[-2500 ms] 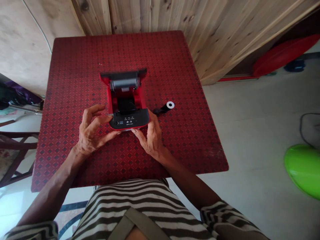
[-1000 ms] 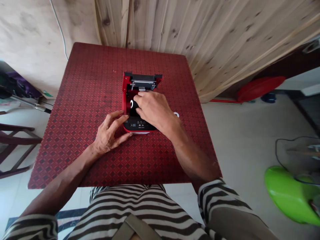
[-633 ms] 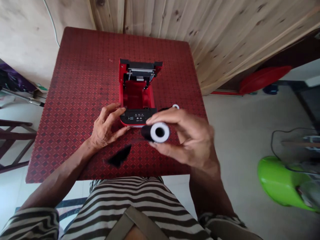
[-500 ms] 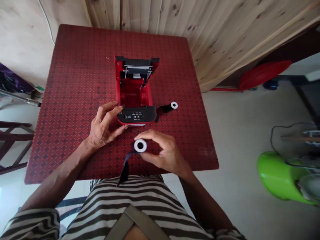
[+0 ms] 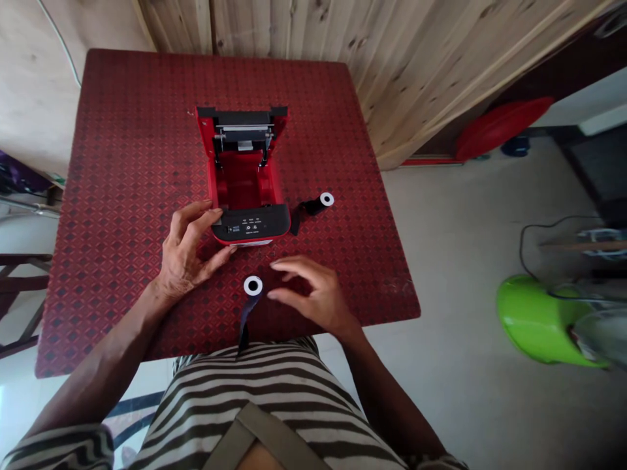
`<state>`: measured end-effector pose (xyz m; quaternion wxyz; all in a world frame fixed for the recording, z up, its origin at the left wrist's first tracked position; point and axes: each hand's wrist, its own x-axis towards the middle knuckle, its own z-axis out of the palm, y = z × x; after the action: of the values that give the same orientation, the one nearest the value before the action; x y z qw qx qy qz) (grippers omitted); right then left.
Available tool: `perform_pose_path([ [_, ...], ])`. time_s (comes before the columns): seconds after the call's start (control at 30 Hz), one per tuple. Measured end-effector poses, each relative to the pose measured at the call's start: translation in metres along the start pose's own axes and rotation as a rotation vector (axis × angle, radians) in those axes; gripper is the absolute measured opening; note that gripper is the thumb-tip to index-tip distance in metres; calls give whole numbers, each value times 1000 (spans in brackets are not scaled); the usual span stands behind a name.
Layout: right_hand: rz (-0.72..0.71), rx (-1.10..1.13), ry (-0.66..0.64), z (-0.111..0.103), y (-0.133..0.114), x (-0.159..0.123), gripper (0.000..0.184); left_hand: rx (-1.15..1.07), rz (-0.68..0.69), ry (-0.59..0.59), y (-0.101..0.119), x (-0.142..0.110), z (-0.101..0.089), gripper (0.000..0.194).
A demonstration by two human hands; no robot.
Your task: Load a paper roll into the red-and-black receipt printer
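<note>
A red and black desktop printer [image 5: 251, 224] stands on the table with its lid [image 5: 243, 119] raised, and its red inner bay shows. My left hand [image 5: 185, 253] grips the printer's front left corner, fingers along the side and thumb at the lower front edge. Near the table's front edge, a black ribbon roll [image 5: 253, 286] stands on end, its white core facing up and its loose tail hanging toward the edge. Just right of that roll is my right hand [image 5: 313, 290], open, thumb and fingers apart, holding nothing.
Right of the printer lies a second black ribbon roll [image 5: 318, 202] with its tail loose. The patterned red table [image 5: 122, 163] meets a wooden plank wall [image 5: 386, 78] at the back. A green tub [image 5: 531, 320] stands on the floor to the right.
My right hand has let go of the ribbon roll, which now stands on the table, and has drawn away to its right. My left hand stays on the printer. The view has shifted slightly.
</note>
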<state>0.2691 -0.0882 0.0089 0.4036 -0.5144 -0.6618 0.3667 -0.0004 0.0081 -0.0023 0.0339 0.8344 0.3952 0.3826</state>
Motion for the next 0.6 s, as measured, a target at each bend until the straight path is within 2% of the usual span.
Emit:
perform_pose_path([
  [0.07, 115, -30, 233, -20, 9, 7, 15, -31, -2, 10, 1, 0, 0, 66],
  [0.13, 192, -103, 472, -38, 27, 22, 19, -57, -22, 11, 1, -1, 1, 65],
  [0.17, 193, -126, 534, -44, 39, 31, 29, -64, -34, 7, 1, -1, 1, 65],
  [0.23, 160, -85, 491, -53, 63, 50, 54, -66, -46, 4, 0, -2, 1, 65],
  [0.3, 138, -34, 391, -55, 84, 68, 67, -63, -37, 7, -1, -2, 1, 65],
  [0.4, 150, -33, 333, -53, 97, 82, 55, -57, -10, 23, -1, -1, 2, 66],
  [0.5, 137, -54, 346, -60, 81, 78, 41, -41, 6, 36, 0, 0, 2, 66],
  [0.6, 41, -25, 311, -83, 36, 65, 40, -25, 8, 31, 1, -1, 3, 67],
])
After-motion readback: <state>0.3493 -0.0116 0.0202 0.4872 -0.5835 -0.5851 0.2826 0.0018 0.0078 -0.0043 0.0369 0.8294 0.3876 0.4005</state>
